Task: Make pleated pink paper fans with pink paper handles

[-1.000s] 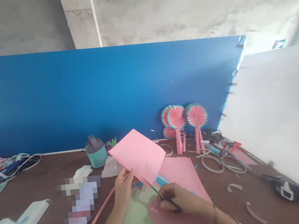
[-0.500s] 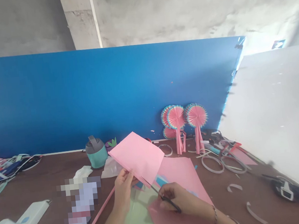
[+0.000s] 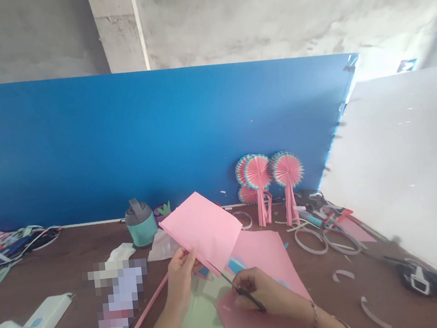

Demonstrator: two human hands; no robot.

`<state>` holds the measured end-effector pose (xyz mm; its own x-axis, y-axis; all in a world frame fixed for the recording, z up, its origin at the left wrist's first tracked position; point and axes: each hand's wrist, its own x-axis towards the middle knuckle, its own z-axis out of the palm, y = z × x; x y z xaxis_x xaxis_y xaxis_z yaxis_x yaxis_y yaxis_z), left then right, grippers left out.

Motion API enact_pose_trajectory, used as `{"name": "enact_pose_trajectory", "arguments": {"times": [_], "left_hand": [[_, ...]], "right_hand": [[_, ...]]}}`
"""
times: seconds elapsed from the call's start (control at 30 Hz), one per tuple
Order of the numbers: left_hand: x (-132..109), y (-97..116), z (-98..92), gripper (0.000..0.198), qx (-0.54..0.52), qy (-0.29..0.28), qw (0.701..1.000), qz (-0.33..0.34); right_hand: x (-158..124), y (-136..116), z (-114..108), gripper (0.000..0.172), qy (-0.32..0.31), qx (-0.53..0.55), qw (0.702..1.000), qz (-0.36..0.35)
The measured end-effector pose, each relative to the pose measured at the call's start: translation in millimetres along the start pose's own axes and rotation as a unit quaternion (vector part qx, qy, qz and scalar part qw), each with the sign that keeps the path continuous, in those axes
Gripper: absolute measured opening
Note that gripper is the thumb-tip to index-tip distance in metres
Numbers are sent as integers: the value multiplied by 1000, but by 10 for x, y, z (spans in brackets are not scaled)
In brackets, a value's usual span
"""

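A square of pink paper (image 3: 203,230) is held up at a tilt over the desk, its near edge pinched by my left hand (image 3: 181,278). My right hand (image 3: 256,289) grips a pair of dark-handled scissors (image 3: 250,297). Their blades meet the paper's lower edge, close to its bottom corner. Beneath my hands lie a larger pink sheet (image 3: 266,255) with blue patches and a pale green sheet (image 3: 198,320). A thin pink strip (image 3: 149,307) rests left of my left forearm.
Pink pleated paper fans (image 3: 258,173) lean on the blue partition (image 3: 123,142). A teal cup (image 3: 141,228) stands back left, a power strip (image 3: 44,320) front left. White rings (image 3: 311,241), paper scraps and a black cable with a buckle (image 3: 418,279) lie on the right.
The pink paper has shifted very slightly to the right at its far and right corners. Both hands stay in nearly the same place, with the scissors still at the paper's lower edge.
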<state>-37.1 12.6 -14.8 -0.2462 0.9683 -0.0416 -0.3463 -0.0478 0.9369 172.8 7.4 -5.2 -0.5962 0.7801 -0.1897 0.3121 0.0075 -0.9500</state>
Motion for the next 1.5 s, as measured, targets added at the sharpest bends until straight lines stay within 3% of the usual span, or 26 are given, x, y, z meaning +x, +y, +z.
{"name": "enact_pose_trajectory", "arguments": {"times": [0.23,0.5,0.77,1.07,1.3,1.5], "left_hand": [[-6,24,26,52,-14,4,1000,-7],[-34,12,44,46,-7,-31,999,-15],[-53,10,59,47,-5,-21,1000,-22],[-71,15,66,45,-8,-25,999,-19],[-2,28,-7,37,-49,22,999,2],[-57,30,39,33,-32,-7,999,-13]], "right_hand": [[29,89,-5,16,7,-3,1000,-1],[38,126,7,22,-2,-9,1000,-17],[26,80,33,31,10,11,1000,-10],[33,101,15,20,16,-3,1000,-17],[37,117,29,16,15,-5,1000,-11],[35,95,50,19,23,-5,1000,-3]]}}
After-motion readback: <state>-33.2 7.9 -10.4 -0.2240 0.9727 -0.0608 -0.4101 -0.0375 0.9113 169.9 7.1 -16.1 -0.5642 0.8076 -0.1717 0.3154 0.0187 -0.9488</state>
